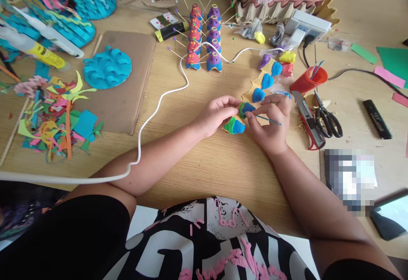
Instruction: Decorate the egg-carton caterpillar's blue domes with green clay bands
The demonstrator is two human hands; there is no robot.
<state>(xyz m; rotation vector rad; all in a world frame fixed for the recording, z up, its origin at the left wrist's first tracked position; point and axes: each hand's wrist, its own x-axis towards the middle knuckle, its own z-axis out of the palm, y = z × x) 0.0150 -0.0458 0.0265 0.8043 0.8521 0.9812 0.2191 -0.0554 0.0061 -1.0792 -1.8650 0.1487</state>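
Note:
A strip of egg-carton cups (256, 83) lies slantwise on the table, its cups partly covered with blue clay (267, 81). Green clay (228, 125) covers part of the two nearest cups. My left hand (216, 113) grips the strip's left side by the second-nearest cup, thumb and fingers closed on it. Between the thumb and fingers of my right hand (273, 120) is a thin blue stick (269, 120), its inner end at the blue and green clay of that same cup. My right fingers hide part of the strip's right side.
Two rows of painted carton caterpillars (214, 38) with pins stand beyond my hands. A white cable (159, 106) crosses my left forearm. At right are a red cup (308, 80), a cutter (307, 123) and scissors (328, 118). Paper scraps (60, 123) lie left.

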